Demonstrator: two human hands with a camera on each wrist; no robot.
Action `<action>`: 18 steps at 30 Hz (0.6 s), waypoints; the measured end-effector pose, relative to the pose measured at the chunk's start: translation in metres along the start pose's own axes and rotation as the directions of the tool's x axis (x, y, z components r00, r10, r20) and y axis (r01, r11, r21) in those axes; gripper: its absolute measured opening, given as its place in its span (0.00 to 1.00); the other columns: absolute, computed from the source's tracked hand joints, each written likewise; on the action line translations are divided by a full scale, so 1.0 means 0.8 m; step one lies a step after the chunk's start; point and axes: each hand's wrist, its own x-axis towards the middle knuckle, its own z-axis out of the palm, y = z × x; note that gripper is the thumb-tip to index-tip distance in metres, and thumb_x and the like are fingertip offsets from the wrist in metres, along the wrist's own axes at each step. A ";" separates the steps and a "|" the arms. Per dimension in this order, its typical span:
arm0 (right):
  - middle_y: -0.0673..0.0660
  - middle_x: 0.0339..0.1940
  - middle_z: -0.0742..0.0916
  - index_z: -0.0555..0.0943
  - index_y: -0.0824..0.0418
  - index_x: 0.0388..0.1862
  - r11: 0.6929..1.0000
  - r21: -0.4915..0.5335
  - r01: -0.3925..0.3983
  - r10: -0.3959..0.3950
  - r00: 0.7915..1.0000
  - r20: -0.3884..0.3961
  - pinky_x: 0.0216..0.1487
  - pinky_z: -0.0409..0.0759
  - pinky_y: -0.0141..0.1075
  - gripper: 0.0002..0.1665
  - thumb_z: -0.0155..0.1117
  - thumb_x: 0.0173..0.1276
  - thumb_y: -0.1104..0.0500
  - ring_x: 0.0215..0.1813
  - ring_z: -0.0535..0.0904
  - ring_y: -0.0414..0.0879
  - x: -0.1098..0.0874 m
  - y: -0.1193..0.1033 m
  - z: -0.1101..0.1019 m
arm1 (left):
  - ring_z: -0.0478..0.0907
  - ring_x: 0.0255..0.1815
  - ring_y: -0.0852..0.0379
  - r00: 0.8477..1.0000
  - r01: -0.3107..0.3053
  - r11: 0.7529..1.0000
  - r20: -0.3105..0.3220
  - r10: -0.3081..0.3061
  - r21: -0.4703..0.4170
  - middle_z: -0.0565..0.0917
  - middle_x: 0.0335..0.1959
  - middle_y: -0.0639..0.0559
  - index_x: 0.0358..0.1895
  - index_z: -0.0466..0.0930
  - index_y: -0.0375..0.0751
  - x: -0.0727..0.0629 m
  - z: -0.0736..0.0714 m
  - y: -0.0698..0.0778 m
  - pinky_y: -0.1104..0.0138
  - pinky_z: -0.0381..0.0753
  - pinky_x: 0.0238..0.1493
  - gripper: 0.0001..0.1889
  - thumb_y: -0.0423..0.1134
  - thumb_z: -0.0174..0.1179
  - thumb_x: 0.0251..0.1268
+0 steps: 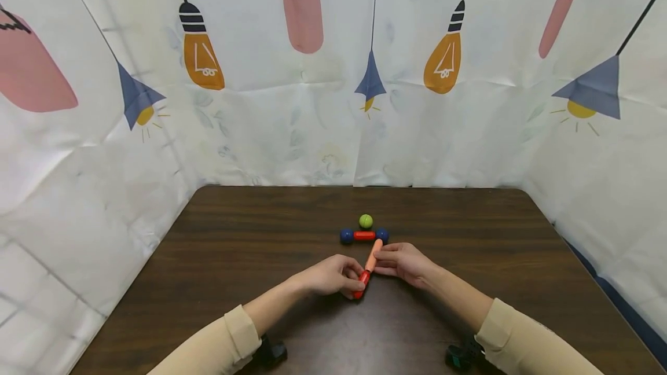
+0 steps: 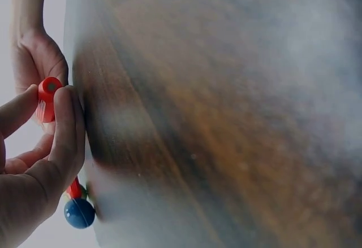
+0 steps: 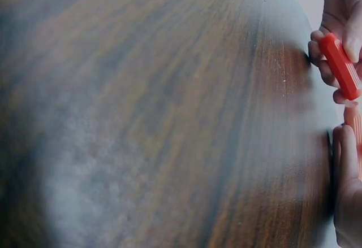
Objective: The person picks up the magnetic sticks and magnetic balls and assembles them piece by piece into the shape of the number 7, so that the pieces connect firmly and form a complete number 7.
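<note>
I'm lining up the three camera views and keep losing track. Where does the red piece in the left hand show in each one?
Head: the red piece is in the lower half, slightly right of centre.
Left wrist: the red piece is near the left edge, around mid-height.
Right wrist: the red piece is near the right edge, upper half.
Shared landmark: the left hand gripping it.

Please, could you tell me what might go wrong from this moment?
1. The red stick in the left grip and the orange stick in the right grip sit end to end; whether they are joined is unclear, so they might separate or slip.
2. The orange stick's far tip is very near, perhaps touching, the right blue ball and could bump it.
3. The round green ball lies just behind the red bar; a knock there might send it rolling.
</note>
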 end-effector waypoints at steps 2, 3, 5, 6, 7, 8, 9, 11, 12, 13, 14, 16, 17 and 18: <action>0.61 0.43 0.86 0.75 0.78 0.55 1.000 0.002 0.002 -0.002 1.000 0.002 0.55 0.82 0.43 0.14 0.59 0.78 0.68 0.46 0.87 0.48 0.000 0.000 0.000 | 0.86 0.31 0.53 1.000 0.006 1.000 -0.003 -0.006 -0.007 0.85 0.32 0.48 0.49 0.80 0.29 0.001 0.000 0.001 0.60 0.86 0.39 0.09 0.28 0.65 0.70; 0.61 0.43 0.86 0.75 0.78 0.55 1.000 0.002 0.003 -0.003 1.000 0.003 0.55 0.82 0.43 0.14 0.59 0.78 0.68 0.46 0.87 0.48 0.000 0.000 0.000 | 0.86 0.31 0.52 1.000 0.009 1.000 -0.004 -0.009 -0.013 0.85 0.32 0.47 0.49 0.80 0.29 0.001 0.000 0.001 0.60 0.86 0.39 0.09 0.28 0.65 0.70; 0.61 0.43 0.86 0.76 0.78 0.54 1.000 0.004 0.003 -0.003 1.000 0.005 0.55 0.82 0.43 0.13 0.59 0.78 0.68 0.46 0.87 0.48 0.000 0.000 0.000 | 0.86 0.32 0.52 1.000 0.012 1.000 -0.005 -0.012 -0.022 0.85 0.32 0.47 0.49 0.80 0.29 0.001 0.001 0.002 0.60 0.86 0.39 0.09 0.28 0.65 0.70; 0.60 0.43 0.86 0.76 0.78 0.54 1.000 0.004 0.003 -0.003 1.000 0.006 0.55 0.82 0.43 0.13 0.59 0.78 0.68 0.46 0.87 0.48 0.000 -0.001 0.000 | 0.86 0.32 0.52 1.000 0.013 1.000 -0.007 -0.013 -0.024 0.85 0.32 0.47 0.49 0.80 0.29 0.001 0.001 0.003 0.60 0.86 0.39 0.09 0.28 0.65 0.70; 0.60 0.43 0.86 0.76 0.78 0.54 1.000 0.004 0.003 -0.003 1.000 0.006 0.55 0.82 0.43 0.13 0.59 0.78 0.68 0.46 0.87 0.48 0.000 -0.001 0.000 | 0.86 0.32 0.52 1.000 0.014 1.000 -0.008 -0.014 -0.026 0.84 0.32 0.46 0.49 0.80 0.28 0.000 0.001 0.003 0.60 0.86 0.39 0.09 0.28 0.65 0.70; 0.60 0.43 0.86 0.76 0.78 0.54 1.000 0.004 0.004 -0.004 1.000 0.005 0.55 0.82 0.43 0.13 0.59 0.78 0.68 0.46 0.87 0.48 0.000 -0.001 0.000 | 0.86 0.32 0.52 1.000 0.015 1.000 -0.009 -0.016 -0.026 0.84 0.33 0.46 0.49 0.80 0.28 0.000 0.001 0.003 0.60 0.86 0.39 0.09 0.28 0.65 0.70; 0.60 0.43 0.86 0.76 0.78 0.54 1.000 0.002 0.004 -0.004 1.000 0.004 0.55 0.82 0.43 0.13 0.59 0.78 0.68 0.46 0.87 0.48 -0.001 -0.001 -0.001 | 0.86 0.32 0.52 1.000 0.016 1.000 -0.009 -0.016 -0.025 0.84 0.33 0.46 0.49 0.80 0.28 0.000 0.001 0.003 0.60 0.86 0.39 0.09 0.28 0.65 0.70; 0.61 0.43 0.86 0.76 0.78 0.55 1.000 0.000 0.002 -0.002 1.000 0.000 0.55 0.82 0.43 0.14 0.59 0.78 0.68 0.46 0.87 0.48 -0.001 -0.002 -0.001 | 0.86 0.32 0.52 1.000 0.018 1.000 -0.010 -0.018 -0.026 0.84 0.33 0.46 0.49 0.80 0.28 0.000 0.001 0.003 0.60 0.86 0.39 0.09 0.28 0.65 0.70; 0.60 0.43 0.86 0.76 0.78 0.56 1.000 -0.001 0.002 -0.002 1.000 -0.001 0.55 0.82 0.43 0.14 0.59 0.78 0.68 0.46 0.87 0.48 -0.001 -0.002 -0.001 | 0.86 0.32 0.52 1.000 0.019 1.000 -0.009 -0.019 -0.025 0.84 0.33 0.46 0.49 0.80 0.28 0.000 0.001 0.003 0.60 0.86 0.39 0.09 0.28 0.65 0.70; 0.60 0.43 0.86 0.75 0.78 0.56 1.000 0.000 0.000 0.000 1.000 -0.002 0.55 0.82 0.43 0.15 0.59 0.78 0.68 0.46 0.87 0.48 0.000 -0.002 -0.001 | 0.86 0.32 0.53 1.000 0.020 0.999 -0.008 -0.020 -0.025 0.85 0.33 0.46 0.49 0.80 0.28 0.000 0.001 0.002 0.60 0.86 0.40 0.09 0.28 0.65 0.70; 0.60 0.43 0.86 0.75 0.79 0.57 1.000 -0.001 0.002 -0.002 1.000 0.000 0.55 0.82 0.43 0.16 0.60 0.78 0.68 0.46 0.87 0.48 0.000 -0.001 -0.001 | 0.86 0.32 0.53 1.000 0.021 0.999 -0.008 -0.021 -0.025 0.85 0.33 0.46 0.49 0.80 0.29 0.000 0.001 0.003 0.60 0.86 0.40 0.09 0.28 0.65 0.70; 0.61 0.44 0.87 0.74 0.80 0.59 1.000 0.000 0.002 -0.002 1.000 0.000 0.55 0.82 0.43 0.18 0.60 0.78 0.68 0.47 0.87 0.48 0.000 0.000 -0.001 | 0.85 0.32 0.54 1.000 0.014 1.000 0.000 -0.014 -0.020 0.85 0.33 0.47 0.49 0.80 0.28 0.000 0.001 0.003 0.60 0.86 0.40 0.09 0.27 0.65 0.70; 0.61 0.44 0.87 0.73 0.80 0.60 1.000 0.001 0.001 -0.001 1.000 0.000 0.55 0.82 0.43 0.19 0.59 0.78 0.68 0.47 0.87 0.48 0.000 0.000 -0.001 | 0.85 0.32 0.55 1.000 0.013 1.000 0.001 -0.013 -0.010 0.85 0.33 0.47 0.49 0.81 0.28 -0.001 0.001 0.004 0.60 0.86 0.40 0.09 0.28 0.65 0.70; 0.61 0.44 0.87 0.72 0.81 0.61 1.000 0.001 0.001 -0.001 1.000 0.001 0.55 0.82 0.43 0.20 0.59 0.78 0.68 0.47 0.87 0.48 0.000 0.001 -0.001 | 0.85 0.32 0.55 1.000 0.012 1.000 0.002 -0.012 0.001 0.85 0.32 0.48 0.49 0.81 0.29 -0.002 0.001 0.004 0.61 0.86 0.39 0.09 0.28 0.65 0.70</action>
